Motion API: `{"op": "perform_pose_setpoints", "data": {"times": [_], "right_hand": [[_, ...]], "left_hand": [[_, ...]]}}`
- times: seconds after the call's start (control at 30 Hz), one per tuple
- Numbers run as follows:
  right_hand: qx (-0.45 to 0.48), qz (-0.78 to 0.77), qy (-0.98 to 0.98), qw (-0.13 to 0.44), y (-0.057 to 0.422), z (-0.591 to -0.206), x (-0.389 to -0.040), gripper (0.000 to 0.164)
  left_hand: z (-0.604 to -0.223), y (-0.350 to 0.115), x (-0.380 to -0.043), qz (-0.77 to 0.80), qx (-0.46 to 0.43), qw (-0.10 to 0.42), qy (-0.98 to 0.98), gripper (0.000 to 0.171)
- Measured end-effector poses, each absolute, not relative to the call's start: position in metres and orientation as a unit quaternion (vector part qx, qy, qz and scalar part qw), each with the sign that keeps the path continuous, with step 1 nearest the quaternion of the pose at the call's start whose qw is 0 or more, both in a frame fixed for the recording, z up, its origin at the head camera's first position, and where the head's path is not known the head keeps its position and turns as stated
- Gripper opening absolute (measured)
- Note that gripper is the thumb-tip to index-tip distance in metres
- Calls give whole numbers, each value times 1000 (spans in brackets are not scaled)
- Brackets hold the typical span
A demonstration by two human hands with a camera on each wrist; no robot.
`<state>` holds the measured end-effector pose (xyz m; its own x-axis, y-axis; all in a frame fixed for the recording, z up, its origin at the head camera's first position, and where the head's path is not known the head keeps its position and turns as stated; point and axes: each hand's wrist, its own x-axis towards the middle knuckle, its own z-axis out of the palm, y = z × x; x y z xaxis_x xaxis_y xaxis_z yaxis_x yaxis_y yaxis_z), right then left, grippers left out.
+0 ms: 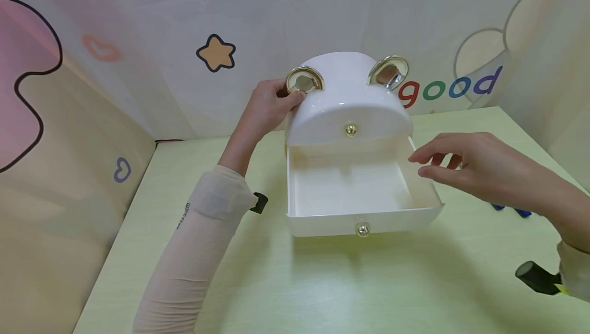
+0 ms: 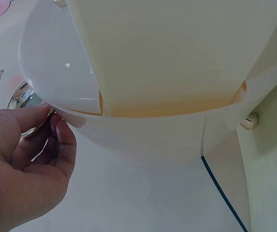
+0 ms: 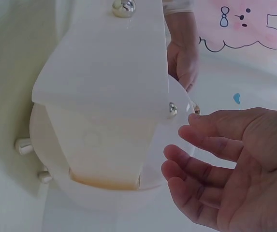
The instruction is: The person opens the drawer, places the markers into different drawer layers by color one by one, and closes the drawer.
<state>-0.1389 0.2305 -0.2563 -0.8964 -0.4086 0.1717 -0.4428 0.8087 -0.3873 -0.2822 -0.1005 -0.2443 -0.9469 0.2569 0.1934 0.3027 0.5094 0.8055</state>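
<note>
A glossy white storage box (image 1: 350, 78) with a rounded top and two gold-rimmed ears stands on the table. Its lower drawer (image 1: 327, 226) is pulled out towards me, with nothing seen inside and a round gold knob on its front. Another gold knob (image 1: 351, 129) sits on the closed upper front. My left hand (image 1: 272, 103) pinches the left ear (image 1: 305, 80) between thumb and fingers, as the left wrist view also shows. Over the drawer's right side hovers my right hand (image 1: 484, 167), its fingers loosely bent and holding nothing; the right wrist view shows them apart from the box.
Small dark blue things (image 1: 523, 213) lie on the pale green table (image 1: 184, 195), partly hidden behind my right forearm. A printed cloth backdrop (image 1: 276, 11) hangs close behind the box. Silvery feet (image 3: 24, 146) show under the box in the right wrist view.
</note>
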Motion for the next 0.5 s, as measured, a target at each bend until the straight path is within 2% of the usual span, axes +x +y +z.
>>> {"op": "perform_pose_setpoints", "data": {"times": [0.33,0.5], "right_hand": [[224,193,-950,98,251,-259,-140,22],[205,205,-952,97,261,-261,-141,22]], "left_hand": [[-244,-101,-283,-470,-159,24,-868,19],[-244,-100,-282,-471,-162,25,-867,17]]}}
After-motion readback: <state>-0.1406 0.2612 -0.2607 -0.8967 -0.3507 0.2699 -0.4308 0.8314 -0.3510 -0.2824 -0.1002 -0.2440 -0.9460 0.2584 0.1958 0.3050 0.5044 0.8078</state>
